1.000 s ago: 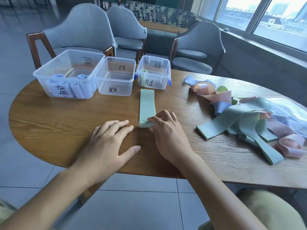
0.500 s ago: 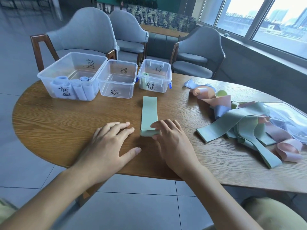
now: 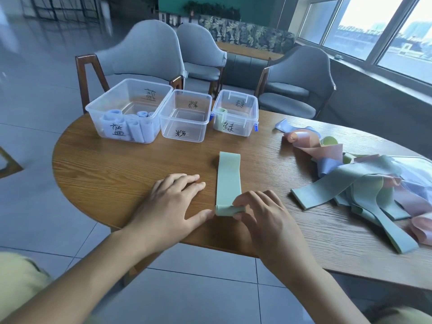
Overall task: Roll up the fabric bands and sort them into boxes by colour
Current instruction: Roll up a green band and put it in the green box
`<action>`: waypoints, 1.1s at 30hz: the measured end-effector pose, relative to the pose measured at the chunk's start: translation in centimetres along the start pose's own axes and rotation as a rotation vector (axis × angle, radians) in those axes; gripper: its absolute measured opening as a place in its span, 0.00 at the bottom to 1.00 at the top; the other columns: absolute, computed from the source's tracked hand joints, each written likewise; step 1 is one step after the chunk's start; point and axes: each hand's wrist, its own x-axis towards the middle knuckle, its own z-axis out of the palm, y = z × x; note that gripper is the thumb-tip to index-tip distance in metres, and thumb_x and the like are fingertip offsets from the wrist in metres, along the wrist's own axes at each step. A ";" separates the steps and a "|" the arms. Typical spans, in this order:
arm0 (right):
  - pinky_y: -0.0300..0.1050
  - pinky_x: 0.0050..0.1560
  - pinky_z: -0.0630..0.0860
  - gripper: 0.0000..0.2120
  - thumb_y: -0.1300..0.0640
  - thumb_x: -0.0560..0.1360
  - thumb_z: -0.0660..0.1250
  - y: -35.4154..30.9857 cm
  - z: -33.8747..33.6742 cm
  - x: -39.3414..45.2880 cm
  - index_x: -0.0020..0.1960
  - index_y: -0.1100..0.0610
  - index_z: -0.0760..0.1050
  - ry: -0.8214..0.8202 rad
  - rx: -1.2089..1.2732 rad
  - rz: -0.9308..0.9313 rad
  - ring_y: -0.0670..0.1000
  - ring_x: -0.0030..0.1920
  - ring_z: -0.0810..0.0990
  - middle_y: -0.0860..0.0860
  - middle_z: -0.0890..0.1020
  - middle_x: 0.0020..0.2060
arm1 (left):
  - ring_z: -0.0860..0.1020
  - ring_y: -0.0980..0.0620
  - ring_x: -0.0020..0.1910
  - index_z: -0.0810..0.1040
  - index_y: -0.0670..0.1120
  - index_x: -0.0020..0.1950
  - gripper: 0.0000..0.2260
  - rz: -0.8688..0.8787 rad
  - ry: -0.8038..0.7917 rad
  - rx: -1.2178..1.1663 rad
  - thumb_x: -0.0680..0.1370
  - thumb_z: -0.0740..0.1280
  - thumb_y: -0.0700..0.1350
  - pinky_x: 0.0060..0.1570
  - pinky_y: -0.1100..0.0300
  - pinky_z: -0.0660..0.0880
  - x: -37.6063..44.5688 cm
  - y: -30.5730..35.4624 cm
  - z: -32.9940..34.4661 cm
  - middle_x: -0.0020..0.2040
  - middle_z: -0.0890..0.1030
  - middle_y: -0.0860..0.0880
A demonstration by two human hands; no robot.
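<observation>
A pale green band [image 3: 228, 178] lies flat on the wooden table [image 3: 121, 174], its near end curled into a small roll. My right hand [image 3: 264, 218] pinches that roll between fingers and thumb. My left hand [image 3: 173, 204] lies flat on the table beside it, thumb tip touching the roll's left end. Three clear labelled boxes stand at the back: the left box [image 3: 131, 108] holds several blue rolls, the middle box [image 3: 187, 113] shows nothing inside, the right box [image 3: 236, 111] holds a green roll.
A loose heap of green, pink and blue bands [image 3: 364, 183] lies on the right of the table, next to a clear plastic sheet [image 3: 418, 174]. Grey chairs [image 3: 145, 54] stand behind the boxes. The table's near edge runs just under my wrists.
The roll at the band's near end has grown a little under my right fingers. My left thumb now touches the roll's end. The camera view shifted.
</observation>
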 end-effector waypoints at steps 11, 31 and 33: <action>0.46 0.49 0.74 0.05 0.56 0.80 0.66 -0.3 0.2 -0.5 0.55 0.50 0.77 0.025 -0.031 0.004 0.51 0.51 0.72 0.45 0.74 0.50 | 0.59 0.56 0.75 0.69 0.54 0.75 0.38 -0.001 -0.004 0.010 0.73 0.46 0.73 0.73 0.55 0.56 -0.1 -0.1 0.1 0.76 0.65 0.58; 0.48 0.52 0.75 0.09 0.56 0.80 0.66 -0.2 0.8 -0.1 0.59 0.50 0.75 0.052 -0.046 0.022 0.52 0.55 0.73 0.43 0.78 0.54 | 0.58 0.55 0.76 0.69 0.54 0.76 0.38 -0.002 -0.003 0.001 0.73 0.47 0.73 0.74 0.53 0.57 -0.2 0.1 0.0 0.77 0.65 0.57; 0.47 0.52 0.75 0.10 0.55 0.80 0.65 -0.2 1.0 0.1 0.60 0.50 0.74 0.061 -0.038 0.022 0.52 0.56 0.73 0.44 0.76 0.56 | 0.58 0.55 0.76 0.68 0.54 0.76 0.38 -0.005 -0.008 0.003 0.73 0.46 0.73 0.74 0.53 0.57 -0.2 0.2 0.0 0.77 0.65 0.57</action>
